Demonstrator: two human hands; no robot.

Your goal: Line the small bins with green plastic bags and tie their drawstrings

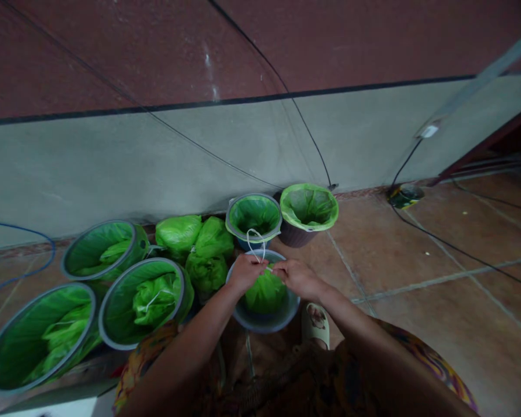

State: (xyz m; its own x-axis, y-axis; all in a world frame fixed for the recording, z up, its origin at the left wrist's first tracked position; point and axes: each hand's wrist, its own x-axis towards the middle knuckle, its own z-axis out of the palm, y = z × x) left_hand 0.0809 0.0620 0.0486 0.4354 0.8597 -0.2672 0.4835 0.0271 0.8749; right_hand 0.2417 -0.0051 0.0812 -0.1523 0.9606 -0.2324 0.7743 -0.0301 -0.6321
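Green bag [265,293] in the bucket [292,307] looks soft, probably slippery; grab the white cord [250,234] left hand [246,272] and right hand [298,276] pinch above it.

Over a bucket [289,317] on the tiled floor [391,249], the left hand [245,273] and right hand [298,277] pinch a looped white cord [257,233] at the top of a green bag [265,294], near other green-lined buckets [144,346] along the wall [178,150].

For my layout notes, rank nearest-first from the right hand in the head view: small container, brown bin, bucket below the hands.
1. Bucket: beneath the right hand.
2. Brown bin: just ahead.
3. Small container: well off to the right.
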